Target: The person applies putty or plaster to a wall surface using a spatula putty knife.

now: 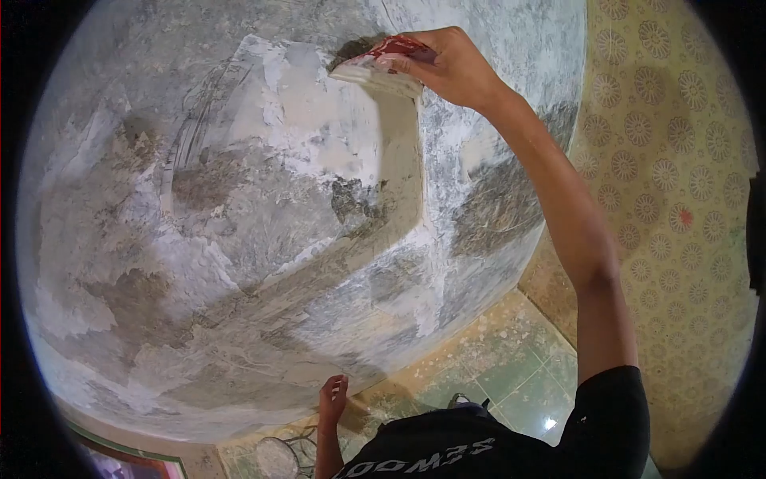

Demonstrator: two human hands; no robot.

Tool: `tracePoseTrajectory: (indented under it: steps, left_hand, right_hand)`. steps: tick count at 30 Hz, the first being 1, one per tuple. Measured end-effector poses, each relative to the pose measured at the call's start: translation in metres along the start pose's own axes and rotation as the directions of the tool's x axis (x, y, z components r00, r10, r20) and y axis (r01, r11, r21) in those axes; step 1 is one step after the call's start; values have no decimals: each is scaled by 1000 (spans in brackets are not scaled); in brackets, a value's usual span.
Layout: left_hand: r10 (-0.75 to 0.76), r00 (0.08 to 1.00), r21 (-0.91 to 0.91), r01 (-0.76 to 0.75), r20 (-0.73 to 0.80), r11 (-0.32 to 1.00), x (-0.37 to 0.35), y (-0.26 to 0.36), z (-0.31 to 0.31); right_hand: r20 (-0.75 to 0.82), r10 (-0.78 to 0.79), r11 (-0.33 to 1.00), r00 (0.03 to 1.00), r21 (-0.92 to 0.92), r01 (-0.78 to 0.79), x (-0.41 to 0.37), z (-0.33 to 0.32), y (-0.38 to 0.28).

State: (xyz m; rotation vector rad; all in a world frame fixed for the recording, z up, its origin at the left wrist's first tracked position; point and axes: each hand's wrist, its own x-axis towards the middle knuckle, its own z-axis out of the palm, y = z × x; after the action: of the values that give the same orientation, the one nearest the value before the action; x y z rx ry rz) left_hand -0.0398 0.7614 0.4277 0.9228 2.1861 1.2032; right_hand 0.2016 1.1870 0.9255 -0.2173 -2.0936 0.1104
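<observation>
My right hand is raised to the wall and pinches a red putty spreader between thumb and fingers. The spreader's edge meets the wall along a thick pale ridge of filler. Below that ridge runs a smooth beige band of filler, with whitish patches to its left. Low in the view, my left hand hangs near the foot of the wall. Its fingers are loosely curled, and nothing shows in them.
The grey, patchy wall fills most of the view. A yellowish patterned wall meets it at the right. Below lies a green tiled floor with pale splatters. A round-topped stool stands at the bottom left, near a framed opening.
</observation>
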Motion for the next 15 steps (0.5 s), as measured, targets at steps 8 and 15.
tracePoseTrajectory:
  steps: [8,15]
  left_hand:
    - [15,1000,3,-15,-16,1000,-26,-21,-1]
    - [-7,1000,-7,7,-23,1000,-30,-44,-5]
  right_hand:
    - [-42,-35,999,999,28,36,-12,12,0]
    - [-135,-98,995,986,-39,94,-20,24,1]
